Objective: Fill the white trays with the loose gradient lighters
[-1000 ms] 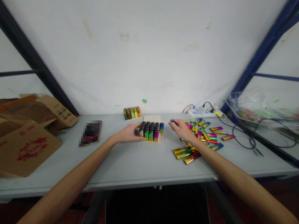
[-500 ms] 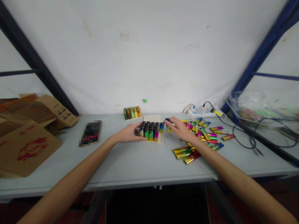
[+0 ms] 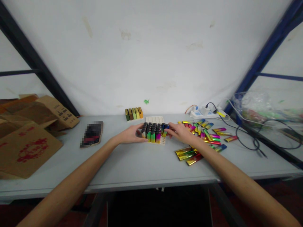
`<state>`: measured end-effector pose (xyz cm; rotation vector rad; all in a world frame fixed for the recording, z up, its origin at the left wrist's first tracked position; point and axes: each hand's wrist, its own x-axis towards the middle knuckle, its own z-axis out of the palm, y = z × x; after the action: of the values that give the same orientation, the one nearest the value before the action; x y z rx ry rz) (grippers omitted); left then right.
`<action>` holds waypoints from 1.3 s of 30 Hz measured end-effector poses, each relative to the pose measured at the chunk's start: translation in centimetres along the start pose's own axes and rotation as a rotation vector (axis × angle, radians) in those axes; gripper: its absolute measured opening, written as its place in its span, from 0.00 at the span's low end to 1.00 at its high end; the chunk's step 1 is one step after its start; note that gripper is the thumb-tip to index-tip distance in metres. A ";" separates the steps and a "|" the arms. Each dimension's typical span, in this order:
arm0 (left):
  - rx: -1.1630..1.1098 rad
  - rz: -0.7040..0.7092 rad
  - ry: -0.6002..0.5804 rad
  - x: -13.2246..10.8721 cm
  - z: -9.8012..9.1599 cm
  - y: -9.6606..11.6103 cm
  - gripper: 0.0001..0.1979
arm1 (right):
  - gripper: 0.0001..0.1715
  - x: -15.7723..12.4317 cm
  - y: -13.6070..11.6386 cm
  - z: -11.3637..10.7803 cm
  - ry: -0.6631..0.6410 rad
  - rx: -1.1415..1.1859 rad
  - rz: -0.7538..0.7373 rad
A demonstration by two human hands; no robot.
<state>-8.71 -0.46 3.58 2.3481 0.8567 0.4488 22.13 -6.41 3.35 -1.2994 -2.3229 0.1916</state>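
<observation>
A white grid tray (image 3: 155,120) sits mid-table with several upright, rainbow-coloured lighters (image 3: 152,133) standing in its near rows. My left hand (image 3: 131,135) is curled against the tray's left side, fingers around the block of lighters. My right hand (image 3: 179,131) is at the tray's right edge, pinching a blue-topped lighter (image 3: 165,128) upright against the last row. A loose heap of shiny lighters (image 3: 203,136) lies on the table just right of that hand.
A row of green, yellow and orange lighters (image 3: 133,113) stands by the wall. Cardboard boxes (image 3: 28,132) fill the left side. A power strip (image 3: 203,112) with black cables (image 3: 251,138) and a plastic bag (image 3: 258,108) are at the right. A blurred flat item (image 3: 92,134) lies left of the tray.
My right hand has carried a lighter leftwards from the loose heap to the tray's right edge. My left hand has stayed on the tray.
</observation>
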 end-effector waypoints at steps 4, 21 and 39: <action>-0.002 0.010 0.007 0.0 0.0 0.1 0.39 | 0.14 -0.1 0.0 0.2 -0.016 -0.062 -0.023; -0.031 0.021 -0.001 0.0 0.0 0.5 0.37 | 0.22 0.3 -0.4 -0.8 -0.137 -0.227 -0.081; 0.020 -0.011 0.004 -0.1 0.1 -0.3 0.41 | 0.18 -0.5 6.3 -1.9 -0.154 -0.422 0.287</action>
<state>-8.84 -0.35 3.33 2.3602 0.8799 0.4419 28.11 -3.61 2.71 -1.8853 -2.3763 -0.1208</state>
